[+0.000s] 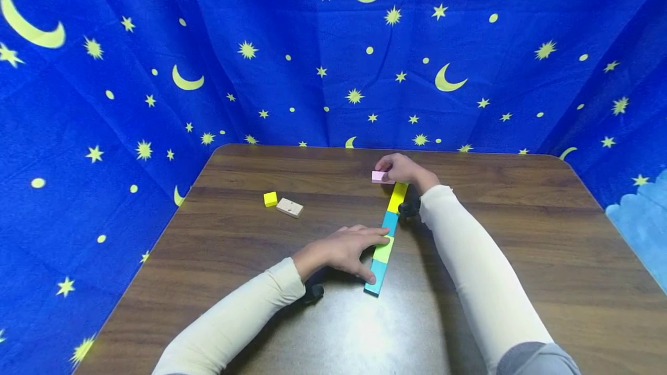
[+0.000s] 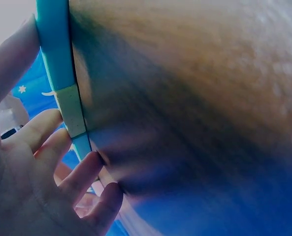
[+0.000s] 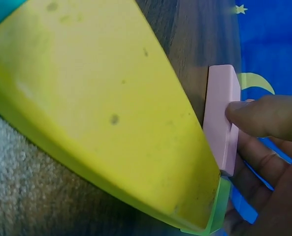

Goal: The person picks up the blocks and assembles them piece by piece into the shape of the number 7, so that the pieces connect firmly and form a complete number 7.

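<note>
The pink block (image 1: 379, 177) is at the far end of a line of blocks on the table, turned across the line and pointing off to its left. The right hand (image 1: 405, 169) pinches it, thumb on one face and fingers behind. Next to it comes a green block (image 3: 221, 209), which shows only in the right wrist view, at the end of the yellow block (image 1: 398, 197). Whether the pink block actually touches the green one is hard to tell, since the corner of the yellow block covers the place where they would meet.

Nearer the person, the line runs on with a blue block (image 1: 389, 221), a lime block (image 1: 383, 252) and a turquoise block (image 1: 378, 274), set end to end. The left hand (image 1: 344, 250) lies along their left side, fingers spread, thumb at the turquoise block.

The step in hand looks like setting the pink block at a corner to the line. The next move probably calls for squaring it up gently and loosening the pinch without knocking the far blocks askew.

Farther left, a yellow cube (image 1: 270, 199) and a pale block (image 1: 289, 207) lie close together on the wooden table (image 1: 521, 219). A blue star-patterned curtain (image 1: 286, 10) hangs behind.
</note>
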{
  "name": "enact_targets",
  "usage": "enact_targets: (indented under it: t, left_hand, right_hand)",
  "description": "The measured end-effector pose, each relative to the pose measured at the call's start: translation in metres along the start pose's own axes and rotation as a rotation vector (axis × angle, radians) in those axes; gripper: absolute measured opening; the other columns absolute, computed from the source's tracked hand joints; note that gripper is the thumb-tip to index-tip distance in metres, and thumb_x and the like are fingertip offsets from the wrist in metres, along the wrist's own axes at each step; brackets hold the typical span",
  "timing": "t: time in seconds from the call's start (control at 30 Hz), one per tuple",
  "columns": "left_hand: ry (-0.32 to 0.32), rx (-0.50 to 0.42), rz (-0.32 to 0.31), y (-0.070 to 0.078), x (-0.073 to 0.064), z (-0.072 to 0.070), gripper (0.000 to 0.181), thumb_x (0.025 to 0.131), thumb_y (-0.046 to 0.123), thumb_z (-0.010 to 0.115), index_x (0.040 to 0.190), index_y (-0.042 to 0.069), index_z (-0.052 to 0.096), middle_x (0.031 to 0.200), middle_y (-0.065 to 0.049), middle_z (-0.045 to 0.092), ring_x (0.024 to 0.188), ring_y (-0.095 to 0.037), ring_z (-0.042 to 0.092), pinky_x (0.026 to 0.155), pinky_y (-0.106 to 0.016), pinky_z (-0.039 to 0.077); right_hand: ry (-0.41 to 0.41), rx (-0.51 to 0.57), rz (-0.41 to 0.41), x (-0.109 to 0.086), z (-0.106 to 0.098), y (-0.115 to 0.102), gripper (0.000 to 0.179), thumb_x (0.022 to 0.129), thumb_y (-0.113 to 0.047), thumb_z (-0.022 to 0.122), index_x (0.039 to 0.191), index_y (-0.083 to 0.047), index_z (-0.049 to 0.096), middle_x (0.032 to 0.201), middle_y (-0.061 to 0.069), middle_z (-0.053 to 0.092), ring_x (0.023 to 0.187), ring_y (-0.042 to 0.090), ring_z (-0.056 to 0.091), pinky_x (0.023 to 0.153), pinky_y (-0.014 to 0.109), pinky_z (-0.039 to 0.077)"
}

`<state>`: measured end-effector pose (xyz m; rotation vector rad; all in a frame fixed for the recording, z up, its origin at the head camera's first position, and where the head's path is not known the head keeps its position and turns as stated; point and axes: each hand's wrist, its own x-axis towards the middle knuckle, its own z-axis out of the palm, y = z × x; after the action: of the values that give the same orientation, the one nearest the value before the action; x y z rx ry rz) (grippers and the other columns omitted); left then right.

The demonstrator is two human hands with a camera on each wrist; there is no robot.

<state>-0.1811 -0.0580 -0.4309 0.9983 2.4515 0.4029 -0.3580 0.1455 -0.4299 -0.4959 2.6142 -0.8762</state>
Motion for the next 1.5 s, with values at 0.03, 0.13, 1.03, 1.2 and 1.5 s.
enact_targets:
  t: [0.03,0.13,1.03,1.2,1.5]
  left_hand:
    - [-0.001,-0.001,0.001,0.000,0.000,0.000,0.081,0.083,0.047,0.076,0.152,0.029,0.038,0.166,0.015,0.019,0.151,-0.017,0.027,0.122,-0.046,0.027]
    - [-0.001,-0.005,0.003,0.000,0.000,0.000,0.081,0.083,0.047,0.076,0.152,0.030,0.038,0.166,0.015,0.019,0.151,-0.017,0.027,0.122,-0.046,0.027]
    - [-0.004,-0.026,0.003,0.000,0.002,0.001,0.082,0.083,0.047,0.077,0.153,0.030,0.037,0.166,0.014,0.018,0.152,-0.018,0.027,0.123,-0.046,0.026]
    - [-0.004,-0.031,0.005,0.001,0.002,0.000,0.082,0.083,0.046,0.077,0.153,0.030,0.037,0.167,0.015,0.018,0.151,-0.017,0.027,0.122,-0.046,0.027]
    - [0.000,-0.026,0.004,0.000,0.001,0.001,0.082,0.084,0.048,0.076,0.153,0.029,0.037,0.167,0.015,0.018,0.151,-0.018,0.027,0.122,-0.048,0.027]
  right_hand:
    - [-0.003,0.004,0.004,0.000,0.000,0.000,0.034,0.091,-0.003,0.057,0.125,-0.004,0.063,0.129,0.019,0.063,0.106,0.031,0.056,0.092,0.040,0.047]
    - [-0.010,0.014,0.012,-0.002,-0.001,0.001,0.035,0.091,-0.003,0.056,0.126,-0.004,0.062,0.128,0.019,0.063,0.106,0.031,0.055,0.091,0.039,0.047]
    - [0.018,0.054,0.020,-0.005,0.000,0.006,0.034,0.094,-0.009,0.058,0.128,-0.006,0.062,0.132,0.017,0.062,0.109,0.033,0.054,0.100,0.046,0.045]
    - [0.036,0.044,-0.010,-0.007,-0.002,0.008,0.033,0.093,-0.008,0.057,0.126,-0.004,0.063,0.130,0.019,0.064,0.109,0.033,0.056,0.100,0.047,0.045]
    - [0.123,0.087,-0.028,-0.016,-0.009,0.034,0.036,0.092,-0.008,0.059,0.127,0.002,0.060,0.130,0.025,0.061,0.116,0.037,0.057,0.104,0.050,0.047]
